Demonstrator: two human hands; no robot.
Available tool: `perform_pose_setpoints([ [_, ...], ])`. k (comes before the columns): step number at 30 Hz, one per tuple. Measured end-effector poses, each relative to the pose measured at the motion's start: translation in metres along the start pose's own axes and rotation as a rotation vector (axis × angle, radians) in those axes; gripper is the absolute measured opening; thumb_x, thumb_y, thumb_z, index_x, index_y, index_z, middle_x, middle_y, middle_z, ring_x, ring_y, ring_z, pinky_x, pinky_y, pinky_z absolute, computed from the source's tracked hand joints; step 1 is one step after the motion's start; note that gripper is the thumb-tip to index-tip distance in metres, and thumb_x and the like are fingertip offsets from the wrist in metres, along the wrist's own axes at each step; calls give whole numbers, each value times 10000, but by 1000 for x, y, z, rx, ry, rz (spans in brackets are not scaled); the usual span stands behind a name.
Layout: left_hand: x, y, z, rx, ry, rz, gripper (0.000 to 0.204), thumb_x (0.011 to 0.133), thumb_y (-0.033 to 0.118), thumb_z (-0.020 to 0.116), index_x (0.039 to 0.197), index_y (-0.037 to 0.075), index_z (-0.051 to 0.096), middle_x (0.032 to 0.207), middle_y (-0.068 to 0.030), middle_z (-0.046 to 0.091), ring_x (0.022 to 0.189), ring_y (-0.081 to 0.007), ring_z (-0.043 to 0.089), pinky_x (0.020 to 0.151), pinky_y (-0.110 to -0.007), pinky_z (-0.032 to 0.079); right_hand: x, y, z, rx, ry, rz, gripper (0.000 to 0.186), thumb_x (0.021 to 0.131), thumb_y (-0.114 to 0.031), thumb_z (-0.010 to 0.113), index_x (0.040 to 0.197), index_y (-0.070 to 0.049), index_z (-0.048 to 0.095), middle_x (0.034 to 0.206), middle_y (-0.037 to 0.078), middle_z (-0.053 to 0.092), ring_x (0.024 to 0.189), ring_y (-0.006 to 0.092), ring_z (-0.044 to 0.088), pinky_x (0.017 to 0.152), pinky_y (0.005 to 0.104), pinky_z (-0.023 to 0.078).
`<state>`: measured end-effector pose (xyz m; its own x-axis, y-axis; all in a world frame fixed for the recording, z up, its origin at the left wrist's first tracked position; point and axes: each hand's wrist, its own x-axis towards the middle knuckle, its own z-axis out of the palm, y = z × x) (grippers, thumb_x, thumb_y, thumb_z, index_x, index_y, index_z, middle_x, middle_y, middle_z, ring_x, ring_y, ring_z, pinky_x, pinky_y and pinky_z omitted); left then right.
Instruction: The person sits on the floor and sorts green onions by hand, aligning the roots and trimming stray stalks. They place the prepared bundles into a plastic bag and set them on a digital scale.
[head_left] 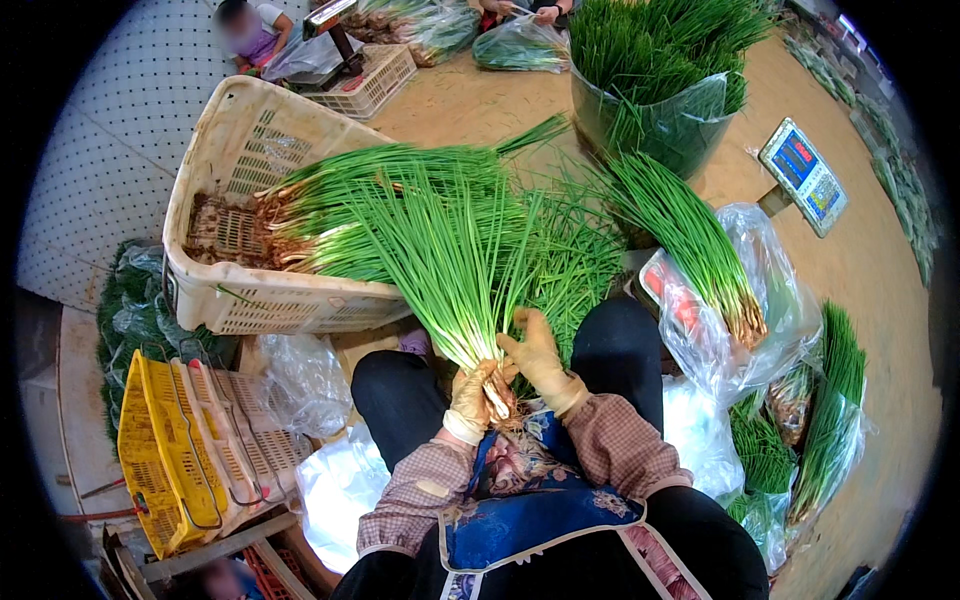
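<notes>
A fanned bunch of spring onions [450, 270] stands upright in front of me, roots down over my lap and green tips pointing away. My left hand [468, 402], in a tan glove, is closed around its pale, brownish root end. My right hand [545, 362], gloved alike, rests against the right side of the stems, its thumb and forefinger apart. Beyond the bunch, a cream plastic crate [290, 300] lies tipped with its mouth toward me. Many spring onions [330, 205] lie in it, roots to the left. Loose green leaves [575, 265] are heaped right of the bunch.
At right, another spring onion bunch [695, 240] lies on a plastic-covered scale with a display [803, 177]. A large clear bag of greens [655, 120] stands behind. Bagged bunches [835, 430] lie at far right. A yellow crate [165, 450] stands at lower left. Other people sit at the far side.
</notes>
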<state>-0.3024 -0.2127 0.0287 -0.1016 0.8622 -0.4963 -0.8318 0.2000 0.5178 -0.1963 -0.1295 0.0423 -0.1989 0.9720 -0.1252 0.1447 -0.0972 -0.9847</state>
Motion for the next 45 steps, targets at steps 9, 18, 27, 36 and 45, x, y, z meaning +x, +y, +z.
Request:
perform_pose_setpoints([
  [9,4,-4,-2,120,45,5,99,887,100,554,935,40,491,558,-76,529,394,-229,535,343,-370,486,14,27,0,-242,-257,-92,262,904,-199,587,1058,12,574,842,101,581,546,179,573,523,280,492],
  [18,3,5,-3,-10,-72,13,296,890,178,579,1112,-8,521,890,-175,669,624,-232,655,457,-346,545,7,6,-3,596,-197,329,121,939,-145,532,895,-34,548,711,48,531,473,113,466,423,268,404],
  [27,5,6,-21,-33,-123,-39,358,896,155,554,1168,-75,515,1038,-227,643,820,-282,676,683,-341,582,56,29,-52,937,294,253,224,912,-153,510,1049,20,548,795,60,569,586,144,493,575,256,444],
  [36,14,-1,-24,-421,-351,-317,384,923,288,503,1150,-17,560,1008,-233,645,866,-386,647,718,-472,561,18,25,-20,28,-296,334,540,869,-420,615,1140,42,549,951,127,623,784,214,593,731,324,478],
  [45,5,6,-4,-119,-216,-178,293,905,283,551,979,1,580,746,-167,636,597,-317,630,535,-420,541,9,6,-6,239,-279,391,395,851,-277,655,1068,34,545,891,95,591,783,197,561,677,337,465],
])
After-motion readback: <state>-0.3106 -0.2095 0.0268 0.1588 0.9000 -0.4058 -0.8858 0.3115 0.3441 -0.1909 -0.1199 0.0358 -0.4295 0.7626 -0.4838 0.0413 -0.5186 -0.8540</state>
